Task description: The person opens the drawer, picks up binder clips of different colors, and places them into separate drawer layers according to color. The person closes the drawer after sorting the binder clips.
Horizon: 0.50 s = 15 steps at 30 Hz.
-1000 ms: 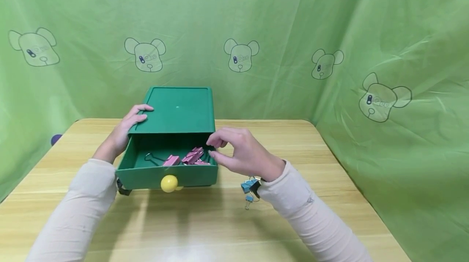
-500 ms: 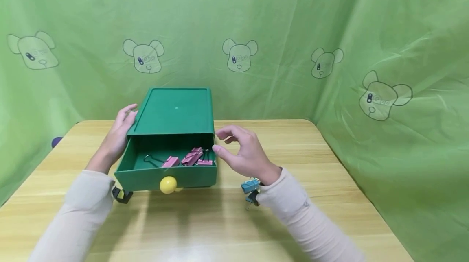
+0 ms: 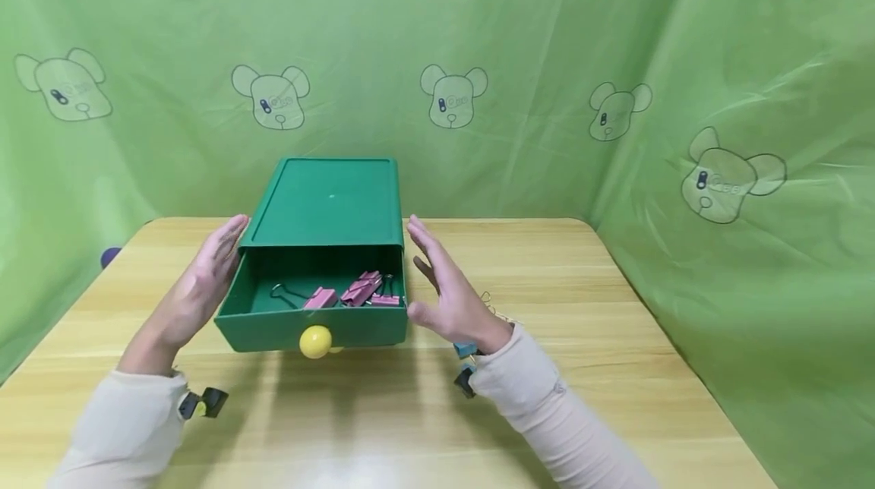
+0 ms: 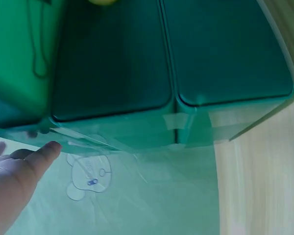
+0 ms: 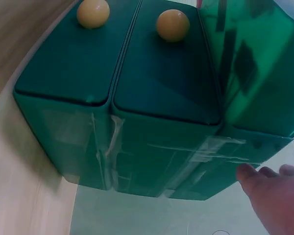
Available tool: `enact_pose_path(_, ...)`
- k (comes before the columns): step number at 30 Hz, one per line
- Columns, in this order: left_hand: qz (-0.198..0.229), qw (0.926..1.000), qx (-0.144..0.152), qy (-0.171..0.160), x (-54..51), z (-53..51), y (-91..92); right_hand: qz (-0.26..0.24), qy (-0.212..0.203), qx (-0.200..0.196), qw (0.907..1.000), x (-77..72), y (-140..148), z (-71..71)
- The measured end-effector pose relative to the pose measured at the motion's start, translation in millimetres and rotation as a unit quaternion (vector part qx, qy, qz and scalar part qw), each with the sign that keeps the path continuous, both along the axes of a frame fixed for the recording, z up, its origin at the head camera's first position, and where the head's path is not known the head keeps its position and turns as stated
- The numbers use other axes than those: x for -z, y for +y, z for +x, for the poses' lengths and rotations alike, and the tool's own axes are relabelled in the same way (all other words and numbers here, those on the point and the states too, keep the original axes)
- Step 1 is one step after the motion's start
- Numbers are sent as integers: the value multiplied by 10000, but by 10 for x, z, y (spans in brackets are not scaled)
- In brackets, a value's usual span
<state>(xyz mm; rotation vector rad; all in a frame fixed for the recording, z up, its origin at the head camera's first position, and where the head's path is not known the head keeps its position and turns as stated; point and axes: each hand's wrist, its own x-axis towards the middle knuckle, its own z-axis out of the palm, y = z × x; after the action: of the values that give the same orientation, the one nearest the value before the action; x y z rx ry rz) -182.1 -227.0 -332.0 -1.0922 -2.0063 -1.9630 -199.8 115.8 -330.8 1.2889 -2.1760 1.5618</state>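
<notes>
A green drawer cabinet (image 3: 328,204) stands on the table, its top drawer (image 3: 287,329) pulled out by a yellow-knobbed front. Pink binder clips (image 3: 319,298) lie inside it, one with a long wire handle sticking up. Along the cabinet's left side my left hand (image 3: 194,288) is raised with straight fingers; the thumb (image 4: 51,147) is close to the side wall, and contact cannot be told. On the opposite side, my right hand (image 3: 447,288) has its fingers extended and thumb apart, near the wall (image 5: 186,161). Both hands hold nothing.
Blue binder clips (image 3: 466,350) lie on the wooden table (image 3: 560,322), partly hidden behind my right wrist. Lower drawers (image 5: 166,73) with yellow knobs are shut beneath the top one. A green curtain (image 3: 519,33) hangs behind and on the sides.
My left hand has come off the cabinet's top edge and moved down its left side. My right hand has drawn back from the drawer's right corner, its fingers straightening. The drawer stays pulled out.
</notes>
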Motion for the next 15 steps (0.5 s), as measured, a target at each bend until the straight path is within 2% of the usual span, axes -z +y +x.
enact_pose_path(2,9,9997,66,237,9,21,18,16,8,-154,9999,-8,-12,0)
enact_pose_path(5,-229,9985,-142,484,30,41,46,267,81,-220,9994,-10,-32,-5)
enact_pose_path(8,-564,9956,-390,641,56,46,57,534,229,-73,9983,9,-50,-15)
enact_pose_path(15,-784,9939,-628,461,47,71,43,637,578,444,9953,93,-94,-49)
